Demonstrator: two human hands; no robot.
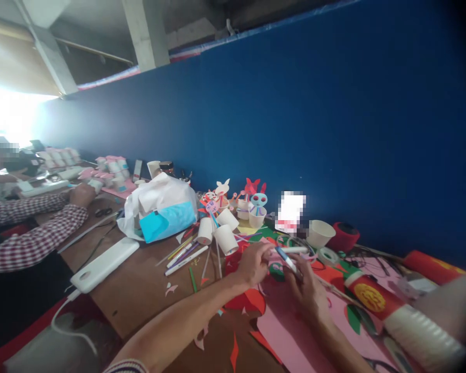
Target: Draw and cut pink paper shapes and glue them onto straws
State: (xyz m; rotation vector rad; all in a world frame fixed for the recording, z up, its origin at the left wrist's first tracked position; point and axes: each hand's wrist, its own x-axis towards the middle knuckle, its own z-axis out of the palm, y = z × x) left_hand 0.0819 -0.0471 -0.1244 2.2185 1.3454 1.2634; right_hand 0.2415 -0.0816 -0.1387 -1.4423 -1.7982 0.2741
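My right hand (pixel 306 287) is closed around a white marker with a blue section (pixel 286 258), tilted up towards my left hand. Just left of the marker is my left hand (pixel 254 264), its fingers bent together; what they hold, if anything, I cannot make out. Behind the marker a white pen-like stick (pixel 297 249) lies level. Below my hands, a small green paper piece (pixel 277 270) shows on a large pink sheet (pixel 283 316). Red paper (pixel 248 300) lies under my left wrist.
Paper cups (pixel 226 239) lie tipped behind my left hand, near cups holding paper animal figures (pixel 259 201). A white plastic bag (pixel 159 194) and a white power bank (pixel 104 265) are leftward. A tape roll (pixel 328 256) sits rightward. A co-worker's checked sleeve (pixel 42 238) reaches in at left.
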